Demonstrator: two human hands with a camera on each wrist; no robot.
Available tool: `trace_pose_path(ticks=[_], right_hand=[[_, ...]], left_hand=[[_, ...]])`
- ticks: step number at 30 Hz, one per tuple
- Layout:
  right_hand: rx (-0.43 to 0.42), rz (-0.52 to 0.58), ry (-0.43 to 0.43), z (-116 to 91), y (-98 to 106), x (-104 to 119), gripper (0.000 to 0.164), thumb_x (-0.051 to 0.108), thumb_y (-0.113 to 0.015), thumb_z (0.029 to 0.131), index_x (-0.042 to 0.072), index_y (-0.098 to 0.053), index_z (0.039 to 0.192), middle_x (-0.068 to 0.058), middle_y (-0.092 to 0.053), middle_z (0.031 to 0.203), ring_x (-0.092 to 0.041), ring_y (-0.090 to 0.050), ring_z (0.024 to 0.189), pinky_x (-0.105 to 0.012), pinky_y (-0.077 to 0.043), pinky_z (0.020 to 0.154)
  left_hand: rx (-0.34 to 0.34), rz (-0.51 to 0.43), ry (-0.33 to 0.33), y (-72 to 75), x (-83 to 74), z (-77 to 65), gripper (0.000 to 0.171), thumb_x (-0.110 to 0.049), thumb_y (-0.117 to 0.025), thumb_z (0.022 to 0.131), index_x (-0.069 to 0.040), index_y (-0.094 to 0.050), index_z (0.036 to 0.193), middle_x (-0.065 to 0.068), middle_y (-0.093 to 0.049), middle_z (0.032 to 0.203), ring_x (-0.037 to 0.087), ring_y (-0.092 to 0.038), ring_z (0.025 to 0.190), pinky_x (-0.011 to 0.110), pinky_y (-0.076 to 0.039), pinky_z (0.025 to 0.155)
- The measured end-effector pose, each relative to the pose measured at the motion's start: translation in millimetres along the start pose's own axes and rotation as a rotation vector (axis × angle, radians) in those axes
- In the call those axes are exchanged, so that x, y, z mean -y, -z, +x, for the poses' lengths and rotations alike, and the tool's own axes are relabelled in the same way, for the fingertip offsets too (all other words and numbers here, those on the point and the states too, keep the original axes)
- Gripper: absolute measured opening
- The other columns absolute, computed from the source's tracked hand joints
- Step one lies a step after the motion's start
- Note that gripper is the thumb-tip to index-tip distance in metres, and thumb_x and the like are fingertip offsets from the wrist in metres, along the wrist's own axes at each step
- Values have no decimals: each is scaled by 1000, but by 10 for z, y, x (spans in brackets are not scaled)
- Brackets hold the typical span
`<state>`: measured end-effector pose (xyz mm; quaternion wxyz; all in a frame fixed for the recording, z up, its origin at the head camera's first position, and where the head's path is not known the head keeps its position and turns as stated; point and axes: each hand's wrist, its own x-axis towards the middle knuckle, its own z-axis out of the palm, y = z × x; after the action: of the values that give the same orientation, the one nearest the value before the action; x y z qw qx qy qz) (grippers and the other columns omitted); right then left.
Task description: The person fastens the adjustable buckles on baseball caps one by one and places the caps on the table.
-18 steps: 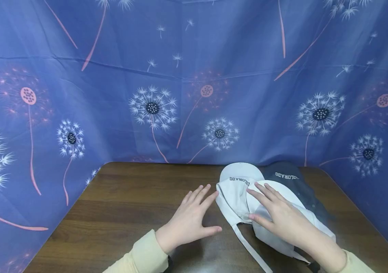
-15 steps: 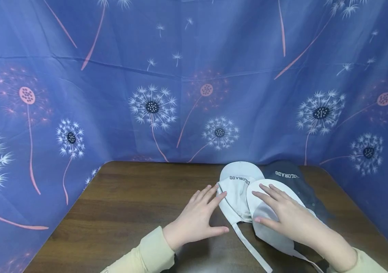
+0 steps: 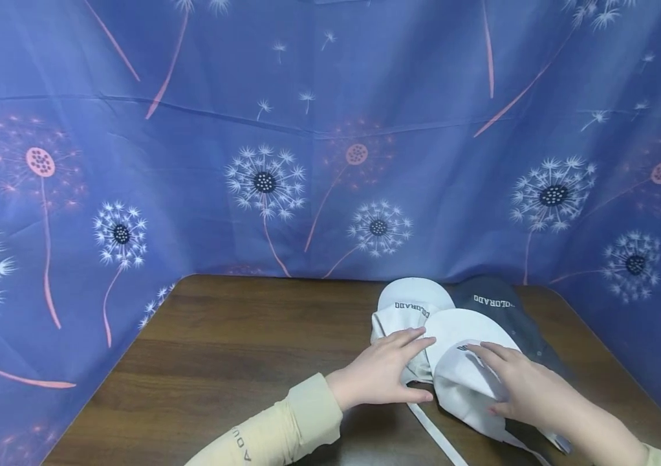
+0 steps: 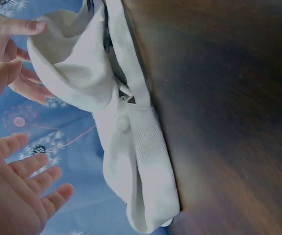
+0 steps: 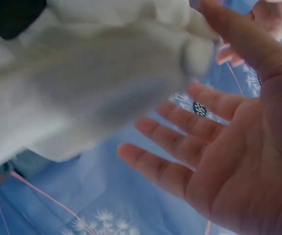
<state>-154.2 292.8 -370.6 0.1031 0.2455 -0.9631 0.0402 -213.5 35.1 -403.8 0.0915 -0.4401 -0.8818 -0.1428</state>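
Three caps lie grouped at the right of the table. A white cap with dark COLORADO lettering is at the back left. Overlapping it, a second white cap stands nearest, its brim away from me. Behind sits a dark cap. My left hand hovers with spread fingers over the left cap's near side. My right hand is at the right side of the front cap, fingertips by its crown. In the right wrist view the right hand's fingers are straight beside the blurred white cloth.
The brown wooden table stretches out to the left. Blue cloth with dandelion prints hangs behind and at both sides. A white strap trails from the left cap toward the near edge.
My left hand has moved right, now overlapping the left cap. My right hand has shifted right and down, and some lettering on the front cap now shows.
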Motion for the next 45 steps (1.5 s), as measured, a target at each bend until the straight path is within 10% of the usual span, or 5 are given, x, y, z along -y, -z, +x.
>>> trace_pose_path(ticks=[14,26,45], right_hand=[[113,9,-207,50,-20,-21,43,11,-81,62,11,-59,99,2,-62,85,-15,-54,68,-39,-44,51],[-10,-112,-180,199,258,23,29,2,-73,70,18,-49,66,3,-52,63,-14,-47,51,-36,-35,40],[-138,-125,-196,443,790,-74,9,13,-72,78,14,-66,83,-3,-66,72,-31,-61,61,-45,-39,42]], left_hand=[[39,-288,-5,-229,-13,285,77,-48,-67,82,-21,-33,146,-3,-36,149,8,-30,138,20,-26,110],[33,-278,-11,-240,-87,363,79,-50,-68,82,-22,-31,146,-3,-34,150,6,-27,138,19,-25,109],[-75,-329,34,9,-106,550,82,-50,-64,84,-19,-25,149,-8,-32,150,6,-28,138,19,-27,109]])
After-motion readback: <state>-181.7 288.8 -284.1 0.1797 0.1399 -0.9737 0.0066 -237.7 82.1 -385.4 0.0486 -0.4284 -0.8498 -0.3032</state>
